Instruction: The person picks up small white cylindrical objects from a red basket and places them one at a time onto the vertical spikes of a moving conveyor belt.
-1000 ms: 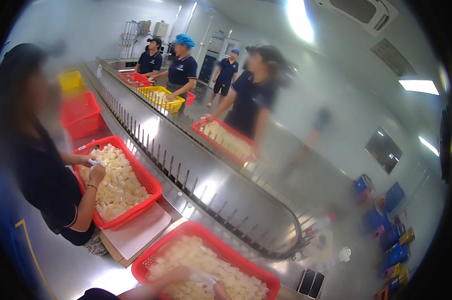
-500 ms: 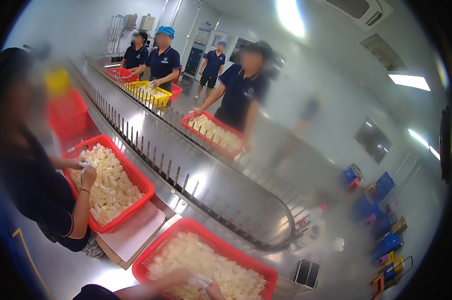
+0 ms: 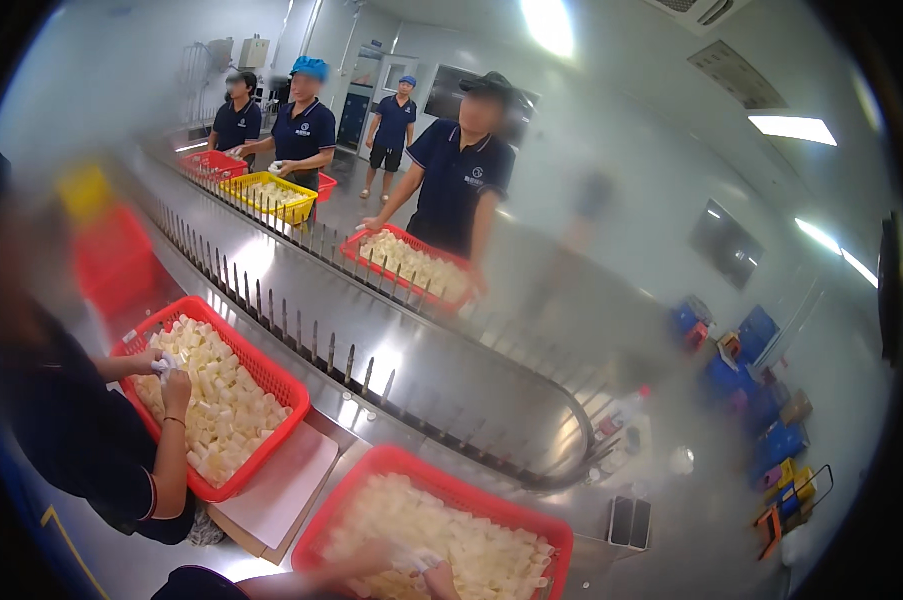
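Observation:
My left hand (image 3: 369,556) reaches in from the bottom edge over a red basket (image 3: 411,468) full of pale, blocky pieces (image 3: 471,540). Its fingers pinch a small white piece (image 3: 411,560). My right hand (image 3: 439,581) shows only partly at the bottom edge and touches the same piece; its grip is blurred. Both hands are low inside the basket's near side.
On my left a person (image 3: 71,430) handles pieces in a second red basket (image 3: 271,375). A steel conveyor with upright pins (image 3: 371,370) curves past. Across it, people stand at a red basket (image 3: 411,262) and a yellow basket (image 3: 271,195). Blue crates (image 3: 751,340) sit at the right.
The view has swung, so the people across the conveyor sit lower and closer to the middle. My hands stay in the near basket with the white piece.

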A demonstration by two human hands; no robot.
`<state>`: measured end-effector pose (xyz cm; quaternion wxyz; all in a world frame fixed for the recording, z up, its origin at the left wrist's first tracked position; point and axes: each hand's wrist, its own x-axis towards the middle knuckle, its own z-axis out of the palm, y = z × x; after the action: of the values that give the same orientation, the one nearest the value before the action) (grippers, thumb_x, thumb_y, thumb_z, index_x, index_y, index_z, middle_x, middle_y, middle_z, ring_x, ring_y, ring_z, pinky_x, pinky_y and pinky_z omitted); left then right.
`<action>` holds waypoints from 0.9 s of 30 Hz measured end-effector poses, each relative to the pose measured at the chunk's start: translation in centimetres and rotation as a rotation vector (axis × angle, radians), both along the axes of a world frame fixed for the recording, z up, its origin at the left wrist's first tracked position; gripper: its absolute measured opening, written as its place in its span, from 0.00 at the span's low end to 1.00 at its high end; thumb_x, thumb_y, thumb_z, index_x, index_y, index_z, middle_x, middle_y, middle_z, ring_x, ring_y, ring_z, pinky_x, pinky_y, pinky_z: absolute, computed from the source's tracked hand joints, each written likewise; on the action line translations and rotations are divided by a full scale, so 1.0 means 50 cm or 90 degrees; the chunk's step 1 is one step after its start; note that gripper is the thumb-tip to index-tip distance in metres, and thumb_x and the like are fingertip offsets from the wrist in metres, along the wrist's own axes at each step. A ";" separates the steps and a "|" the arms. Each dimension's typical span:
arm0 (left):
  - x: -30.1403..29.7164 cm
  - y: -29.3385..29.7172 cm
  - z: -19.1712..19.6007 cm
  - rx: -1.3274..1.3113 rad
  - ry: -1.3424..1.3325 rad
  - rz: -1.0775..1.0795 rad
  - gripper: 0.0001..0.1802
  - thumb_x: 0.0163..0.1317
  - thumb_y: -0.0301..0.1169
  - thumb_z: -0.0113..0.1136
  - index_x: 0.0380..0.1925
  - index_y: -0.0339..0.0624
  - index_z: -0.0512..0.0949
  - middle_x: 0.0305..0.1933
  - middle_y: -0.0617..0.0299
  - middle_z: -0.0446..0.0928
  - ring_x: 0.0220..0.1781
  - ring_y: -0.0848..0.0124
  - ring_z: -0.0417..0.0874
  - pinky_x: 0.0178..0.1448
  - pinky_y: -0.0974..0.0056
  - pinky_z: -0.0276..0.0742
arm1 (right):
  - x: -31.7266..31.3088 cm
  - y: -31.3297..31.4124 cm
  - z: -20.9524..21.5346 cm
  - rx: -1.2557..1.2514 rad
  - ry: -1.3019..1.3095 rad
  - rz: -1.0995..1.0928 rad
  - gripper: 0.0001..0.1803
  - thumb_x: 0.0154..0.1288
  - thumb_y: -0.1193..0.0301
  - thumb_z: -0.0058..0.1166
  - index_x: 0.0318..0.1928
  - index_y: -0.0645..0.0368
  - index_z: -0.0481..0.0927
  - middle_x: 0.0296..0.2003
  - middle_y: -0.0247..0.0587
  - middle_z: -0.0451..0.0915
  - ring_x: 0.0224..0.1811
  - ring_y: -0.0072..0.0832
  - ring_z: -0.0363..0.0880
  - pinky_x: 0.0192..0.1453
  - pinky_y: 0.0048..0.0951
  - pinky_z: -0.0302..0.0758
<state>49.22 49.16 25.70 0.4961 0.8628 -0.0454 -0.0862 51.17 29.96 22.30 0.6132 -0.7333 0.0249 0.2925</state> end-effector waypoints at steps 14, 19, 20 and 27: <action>0.049 -0.003 0.014 -0.022 -0.056 -0.042 0.22 0.57 0.51 0.42 0.33 0.46 0.77 0.36 0.57 0.76 0.39 0.60 0.76 0.42 0.62 0.69 | 0.019 0.025 0.041 0.015 0.045 -0.079 0.18 0.59 0.63 0.46 0.48 0.57 0.68 0.32 0.38 0.74 0.27 0.24 0.72 0.24 0.24 0.68; 0.042 -0.017 0.034 -0.072 -0.028 0.007 0.21 0.57 0.48 0.44 0.42 0.49 0.75 0.39 0.57 0.76 0.39 0.61 0.76 0.45 0.64 0.69 | 0.014 0.020 0.051 0.018 0.052 -0.092 0.17 0.59 0.62 0.46 0.46 0.56 0.70 0.30 0.37 0.74 0.26 0.24 0.72 0.23 0.24 0.68; 0.042 -0.018 0.033 -0.070 -0.030 0.000 0.21 0.57 0.48 0.44 0.42 0.49 0.75 0.39 0.57 0.76 0.39 0.61 0.76 0.45 0.64 0.69 | 0.013 0.019 0.052 0.022 0.054 -0.097 0.17 0.59 0.62 0.46 0.46 0.56 0.70 0.30 0.37 0.74 0.26 0.24 0.72 0.23 0.24 0.68; 0.030 -0.011 0.032 -0.082 0.080 -0.052 0.19 0.57 0.46 0.46 0.43 0.50 0.74 0.38 0.60 0.77 0.37 0.67 0.77 0.41 0.66 0.71 | 0.000 0.000 0.009 0.077 0.139 -0.159 0.18 0.58 0.62 0.48 0.47 0.55 0.72 0.32 0.39 0.75 0.27 0.25 0.74 0.24 0.26 0.69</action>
<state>50.70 48.61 27.30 0.5485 0.8194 -0.0550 -0.1571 51.15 29.96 22.73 0.6815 -0.6499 0.1645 0.2934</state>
